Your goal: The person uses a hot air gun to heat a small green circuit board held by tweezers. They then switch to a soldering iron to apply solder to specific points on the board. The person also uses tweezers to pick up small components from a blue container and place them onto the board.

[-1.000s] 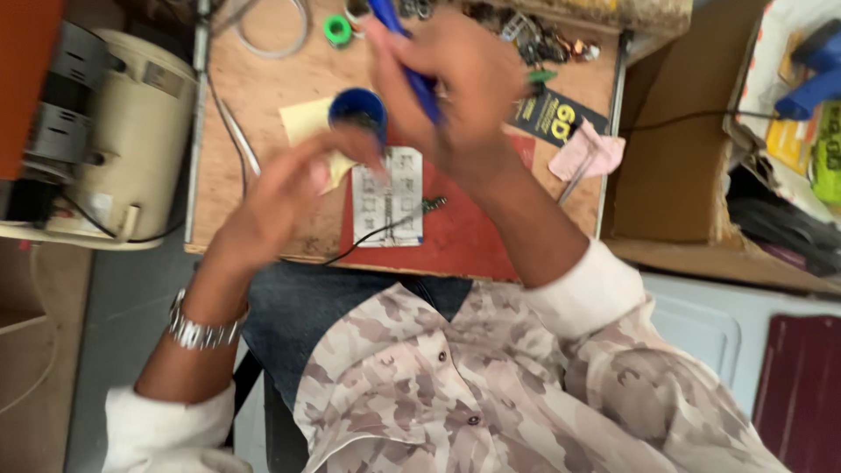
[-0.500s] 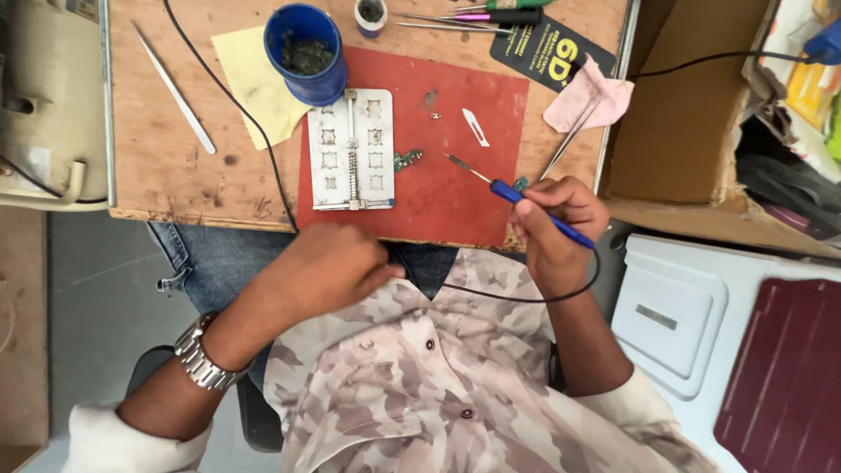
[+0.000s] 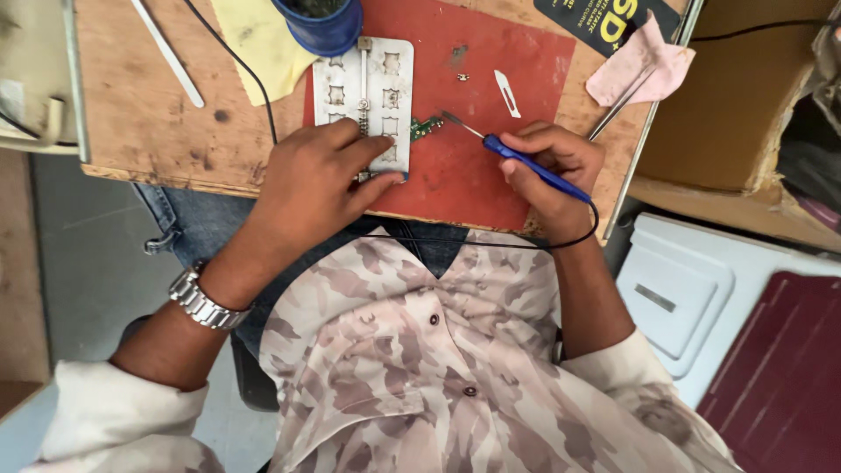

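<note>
My left hand (image 3: 315, 180) rests flat on the near end of a silver metal holder plate (image 3: 372, 92) that lies on a red mat (image 3: 491, 166). Its fingers press the plate's lower edge. A small green circuit board (image 3: 427, 127) sticks out from the plate's right side. My right hand (image 3: 552, 166) grips a blue-handled soldering iron (image 3: 526, 166) like a pen. The iron's thin metal tip (image 3: 455, 123) points at the green board, close beside it. A black cord runs from the iron back across my lap.
A blue cup (image 3: 320, 22) stands at the plate's far end, next to a yellow sponge sheet (image 3: 250, 44). A white blade (image 3: 506, 92), metal tweezers (image 3: 166, 52), a pink cloth (image 3: 639, 66) and a cardboard box (image 3: 736, 96) lie around the wooden bench (image 3: 149, 123). A white case (image 3: 692, 298) sits at right.
My left hand came up from the bench edge onto the metal plate. My right hand moved the iron forward and left, bringing its tip to the green board. The view tilted down.
</note>
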